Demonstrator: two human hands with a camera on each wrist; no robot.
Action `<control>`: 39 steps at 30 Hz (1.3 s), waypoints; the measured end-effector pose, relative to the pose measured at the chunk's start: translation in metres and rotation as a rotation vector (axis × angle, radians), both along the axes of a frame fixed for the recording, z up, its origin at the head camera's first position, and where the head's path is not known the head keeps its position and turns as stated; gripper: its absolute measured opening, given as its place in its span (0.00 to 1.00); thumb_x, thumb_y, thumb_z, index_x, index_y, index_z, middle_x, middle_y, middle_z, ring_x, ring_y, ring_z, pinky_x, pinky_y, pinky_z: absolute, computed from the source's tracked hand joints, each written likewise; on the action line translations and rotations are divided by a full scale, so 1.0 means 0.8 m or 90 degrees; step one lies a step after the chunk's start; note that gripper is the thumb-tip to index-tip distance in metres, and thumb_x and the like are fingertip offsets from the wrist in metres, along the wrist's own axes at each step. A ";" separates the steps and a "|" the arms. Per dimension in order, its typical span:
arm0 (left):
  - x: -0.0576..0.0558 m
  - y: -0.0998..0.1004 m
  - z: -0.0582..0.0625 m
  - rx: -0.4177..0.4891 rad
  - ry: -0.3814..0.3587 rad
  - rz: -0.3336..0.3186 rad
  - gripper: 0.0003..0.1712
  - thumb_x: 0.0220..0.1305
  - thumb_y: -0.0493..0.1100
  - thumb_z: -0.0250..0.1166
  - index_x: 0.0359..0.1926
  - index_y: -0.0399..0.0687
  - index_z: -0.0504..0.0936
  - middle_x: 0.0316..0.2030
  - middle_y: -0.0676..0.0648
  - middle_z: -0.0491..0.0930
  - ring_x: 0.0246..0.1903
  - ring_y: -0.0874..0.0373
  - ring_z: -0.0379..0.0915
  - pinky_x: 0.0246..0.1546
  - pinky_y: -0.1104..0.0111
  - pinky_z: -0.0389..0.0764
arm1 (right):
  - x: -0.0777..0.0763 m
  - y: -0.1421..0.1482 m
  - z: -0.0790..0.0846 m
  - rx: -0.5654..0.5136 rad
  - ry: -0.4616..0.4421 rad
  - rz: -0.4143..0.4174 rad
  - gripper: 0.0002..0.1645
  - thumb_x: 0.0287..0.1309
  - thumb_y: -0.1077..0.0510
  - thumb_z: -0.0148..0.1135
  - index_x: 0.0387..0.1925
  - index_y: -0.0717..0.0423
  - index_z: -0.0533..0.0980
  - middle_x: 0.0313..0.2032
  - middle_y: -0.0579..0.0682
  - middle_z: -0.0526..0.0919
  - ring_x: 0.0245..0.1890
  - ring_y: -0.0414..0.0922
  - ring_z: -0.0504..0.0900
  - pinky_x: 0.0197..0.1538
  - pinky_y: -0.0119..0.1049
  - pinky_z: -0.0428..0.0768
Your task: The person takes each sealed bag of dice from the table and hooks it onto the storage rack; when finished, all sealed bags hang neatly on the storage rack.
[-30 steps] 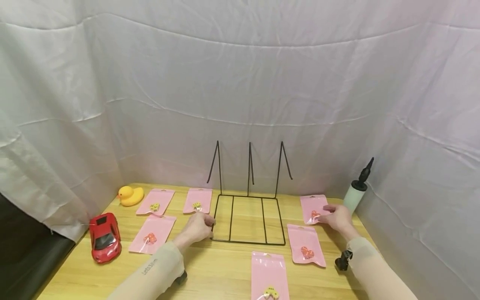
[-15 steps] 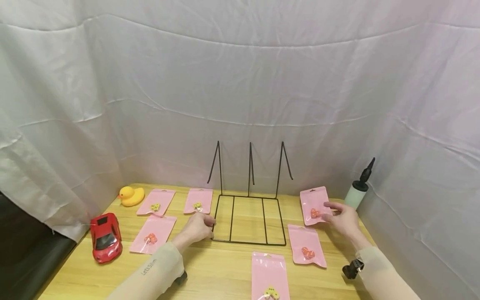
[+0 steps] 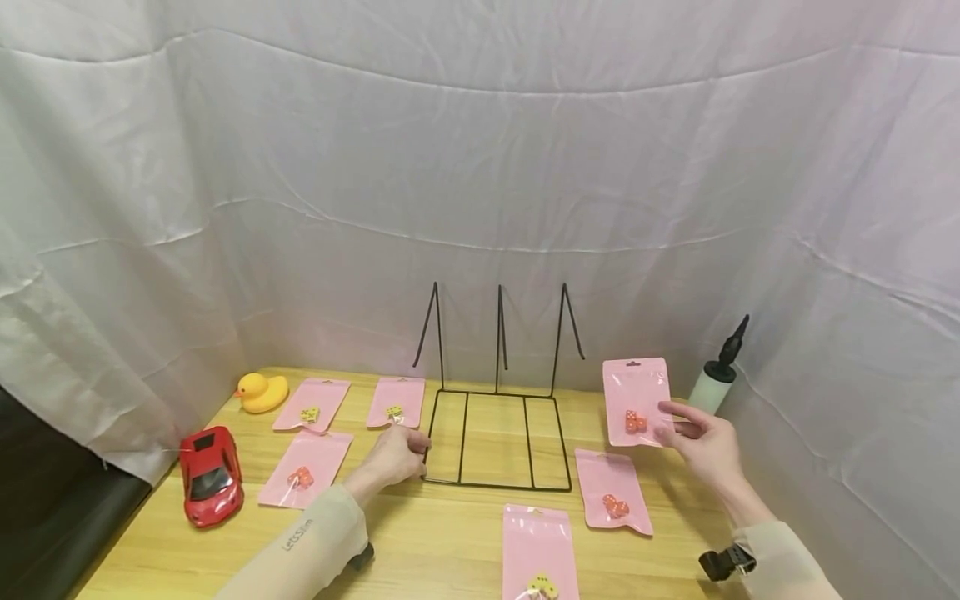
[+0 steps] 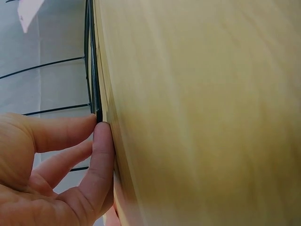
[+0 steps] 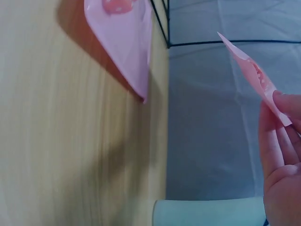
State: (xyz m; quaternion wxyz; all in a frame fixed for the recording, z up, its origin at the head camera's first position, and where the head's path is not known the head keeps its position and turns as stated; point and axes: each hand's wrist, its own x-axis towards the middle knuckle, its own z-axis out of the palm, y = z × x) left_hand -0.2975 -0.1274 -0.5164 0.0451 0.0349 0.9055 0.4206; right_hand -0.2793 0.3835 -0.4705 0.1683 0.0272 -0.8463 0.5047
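Surface (image 3: pixel 442 542) of wood grain bears a black wire rack (image 3: pixel 497 393), likely stiff; the left hand (image 3: pixel 393 457) pinches its near left corner. Right of the rack, raised clear of the surface, is a pink pouch (image 3: pixel 633 392), its right edge pinched by the right hand (image 3: pixel 705 442). It should handle light, soft and slick, best taken by an edge, clear of the orange-red dice (image 3: pixel 635 421). Smallest, lettering (image 3: pixel 298 534) on the left sleeve (image 3: pixel 333 537) reads "LetsSlim".

The right hand's fingers (image 3: pixel 684 411) have risen from the table (image 3: pixel 435 542), lifting the pink bag (image 3: pixel 633 390) they pinch; it lay flat, and now stands nearly upright beside them, its top edge above their tips.
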 end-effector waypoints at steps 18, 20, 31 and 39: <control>0.001 0.002 -0.001 -0.004 0.013 0.005 0.29 0.48 0.26 0.77 0.56 0.39 0.93 0.47 0.44 0.94 0.50 0.51 0.88 0.59 0.51 0.91 | 0.052 -0.036 0.023 -0.193 0.240 0.202 0.26 0.55 0.90 0.64 0.56 0.82 0.82 0.49 0.41 0.97 0.41 0.34 0.96 0.42 0.28 0.92; 0.000 0.002 -0.001 -0.010 0.018 0.003 0.29 0.48 0.27 0.77 0.56 0.39 0.93 0.46 0.44 0.94 0.49 0.51 0.89 0.59 0.51 0.91 | 0.057 -0.042 0.024 -0.191 0.259 0.233 0.27 0.53 0.91 0.64 0.56 0.83 0.82 0.51 0.42 0.96 0.44 0.34 0.96 0.44 0.29 0.92; 0.001 0.003 0.002 -0.028 0.030 -0.001 0.28 0.48 0.27 0.77 0.55 0.39 0.94 0.45 0.45 0.94 0.49 0.51 0.89 0.60 0.50 0.90 | 0.071 -0.068 0.034 -0.169 0.348 0.380 0.31 0.46 0.95 0.62 0.53 0.82 0.83 0.55 0.53 0.93 0.49 0.39 0.96 0.44 0.32 0.93; 0.001 0.004 0.002 -0.032 0.030 0.002 0.28 0.49 0.27 0.77 0.55 0.39 0.94 0.46 0.44 0.94 0.50 0.50 0.89 0.60 0.50 0.90 | 0.077 -0.085 0.044 -0.166 0.378 0.420 0.31 0.45 0.95 0.63 0.54 0.82 0.83 0.57 0.56 0.93 0.48 0.41 0.96 0.44 0.34 0.94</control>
